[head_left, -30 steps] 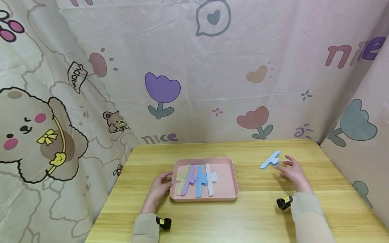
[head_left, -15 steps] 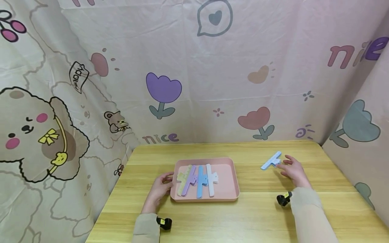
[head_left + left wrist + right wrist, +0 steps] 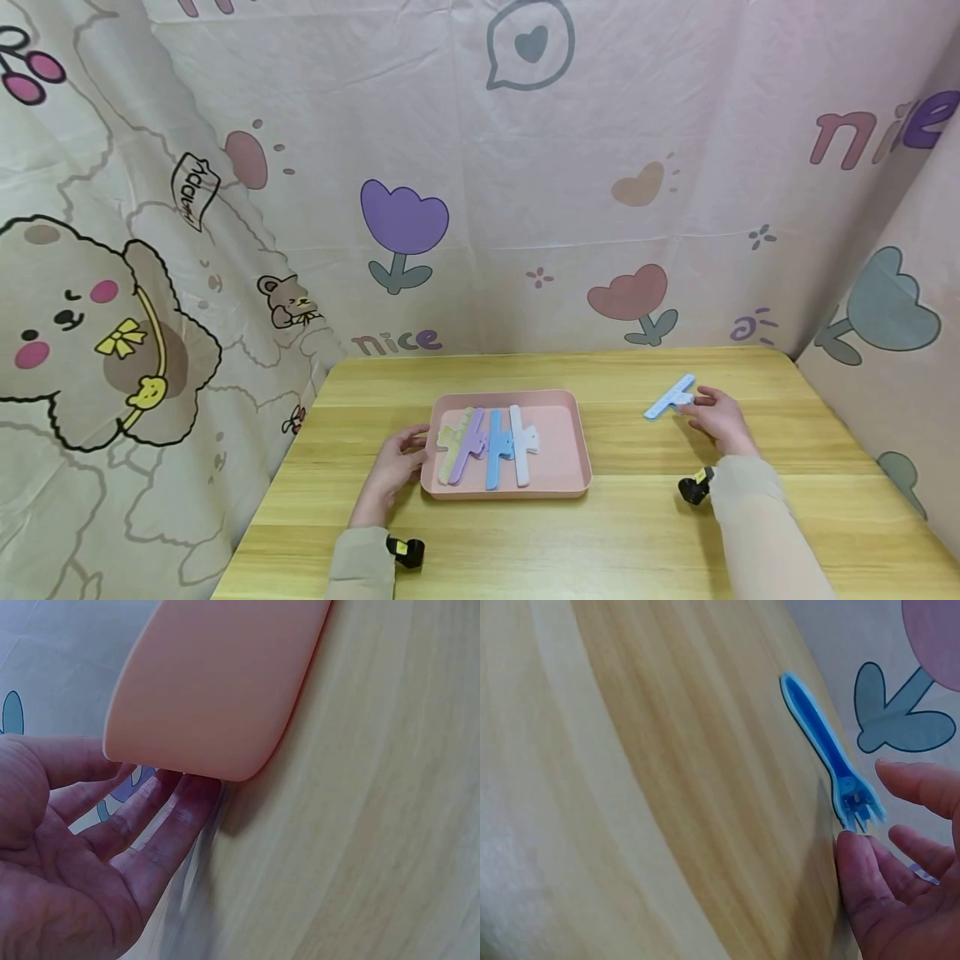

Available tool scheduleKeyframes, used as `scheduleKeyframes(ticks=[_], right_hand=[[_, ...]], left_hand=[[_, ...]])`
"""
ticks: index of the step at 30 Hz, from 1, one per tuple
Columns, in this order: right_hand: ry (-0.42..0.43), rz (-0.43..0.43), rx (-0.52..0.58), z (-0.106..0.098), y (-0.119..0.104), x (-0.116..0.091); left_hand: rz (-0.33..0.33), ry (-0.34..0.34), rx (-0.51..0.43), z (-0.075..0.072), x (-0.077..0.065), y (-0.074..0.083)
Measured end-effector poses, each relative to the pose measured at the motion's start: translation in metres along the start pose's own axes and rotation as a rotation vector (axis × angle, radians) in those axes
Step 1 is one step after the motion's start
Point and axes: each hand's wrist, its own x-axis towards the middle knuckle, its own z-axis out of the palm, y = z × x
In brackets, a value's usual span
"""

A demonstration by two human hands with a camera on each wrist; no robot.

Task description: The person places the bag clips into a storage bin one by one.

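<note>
A light blue long plastic clip [image 3: 670,397] lies on the wooden table at the back right. Its squeeze end points toward my right hand [image 3: 718,418]. In the right wrist view, one fingertip is at or against the squeeze end of the blue clip [image 3: 845,787], while another finger stands apart above it; the hand [image 3: 907,892] is not closed around the clip. My left hand [image 3: 396,458] rests at the left side of a pink tray [image 3: 558,450]. Its loosely extended fingers touch the tray's outer wall [image 3: 210,690] in the left wrist view.
Inside the tray's left and middle part lie several more long clips: a yellowish one [image 3: 450,458], a purple one [image 3: 465,454], a blue one [image 3: 493,458] and a white one [image 3: 519,450]. A printed curtain [image 3: 480,167] hangs behind the table.
My right hand has moved slightly left, its fingertips coming closer to the loose blue clip. The left hand and the tray keep their places, apart from a small shift of the head view.
</note>
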Motion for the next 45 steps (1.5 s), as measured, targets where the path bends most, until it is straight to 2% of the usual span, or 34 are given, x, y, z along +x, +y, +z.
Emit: scheduleKeyframes(ticks=[11,25,26,34,45], right_hand=[[0.017,0.025,-0.019,0.0018,0.001,0.0045],[0.052,0.025,-0.083,0.004,-0.0006,0.0092],[0.058,0.026,-0.09,0.0043,-0.0004,0.0097],[0.091,0.018,-0.126,0.0061,-0.0028,0.0067],[0.081,0.012,-0.166,0.0069,-0.0024,0.007]], left_hand=[[0.004,-0.016,-0.009,-0.0011,0.0001,-0.0008],[0.006,-0.001,-0.005,-0.0009,0.0,-0.0011],[0.005,-0.007,-0.005,-0.0004,-0.0024,0.0028],[0.002,0.006,-0.004,-0.0002,0.0015,-0.0028],[0.011,-0.001,-0.005,-0.0012,0.0013,-0.0025]])
